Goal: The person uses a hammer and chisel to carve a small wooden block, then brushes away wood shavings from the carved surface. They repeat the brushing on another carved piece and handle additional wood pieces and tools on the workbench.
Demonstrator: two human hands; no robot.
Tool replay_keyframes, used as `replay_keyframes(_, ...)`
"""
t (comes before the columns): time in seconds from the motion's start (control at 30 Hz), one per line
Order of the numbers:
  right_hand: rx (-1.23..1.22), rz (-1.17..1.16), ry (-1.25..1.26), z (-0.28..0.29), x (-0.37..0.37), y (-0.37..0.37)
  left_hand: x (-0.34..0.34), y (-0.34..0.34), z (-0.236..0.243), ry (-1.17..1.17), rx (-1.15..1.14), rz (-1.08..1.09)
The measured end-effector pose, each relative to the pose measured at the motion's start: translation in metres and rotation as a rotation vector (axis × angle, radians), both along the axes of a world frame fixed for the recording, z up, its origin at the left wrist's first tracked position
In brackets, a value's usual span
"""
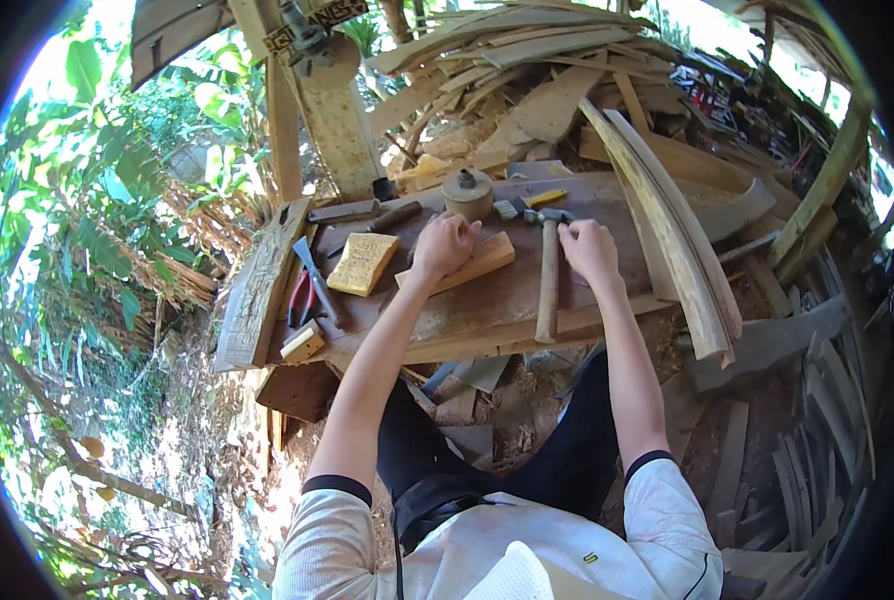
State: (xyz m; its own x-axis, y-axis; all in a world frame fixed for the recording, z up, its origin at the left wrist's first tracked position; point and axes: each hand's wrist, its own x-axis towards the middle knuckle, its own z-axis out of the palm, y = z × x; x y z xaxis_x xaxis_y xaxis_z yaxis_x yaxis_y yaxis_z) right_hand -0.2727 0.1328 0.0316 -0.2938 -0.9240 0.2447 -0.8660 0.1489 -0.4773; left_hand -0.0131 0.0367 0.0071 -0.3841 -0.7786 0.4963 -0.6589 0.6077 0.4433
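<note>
My left hand (445, 245) rests palm down on a flat light wooden block (472, 262) lying on the brown workbench (487, 300). Just to its right, my right hand (589, 248) lies on the bench top beside a hammer (547, 270) with a long wooden handle, fingers near the hammer head. Whether the right hand grips anything is hard to tell. A carved yellow wooden block (363, 263) lies left of my left hand. A round wooden pot (468, 192) stands behind both hands.
Red-handled pliers (301, 297), a chisel (319, 280) and a small wood offcut (303, 344) lie at the bench's left end. Curved planks (679, 245) lean across the right side. Scrap boards pile up behind and on the ground at the right. Green plants fill the left.
</note>
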Motion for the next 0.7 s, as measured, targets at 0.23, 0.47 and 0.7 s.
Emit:
replay_keyframes(0.23,-0.025,0.109,0.322,-0.011,-0.032,-0.104,-0.016,0.001,0.01,0.044,-0.018,0.024)
replay_keyframes(0.47,0.185,0.136,0.447,-0.008,-0.007,-0.138,0.001,0.006,0.008,0.002,-0.015,0.066)
replay_keyframes(0.7,0.269,0.17,0.422,-0.011,-0.029,-0.155,-0.005,0.01,0.018,-0.014,0.021,-0.06)
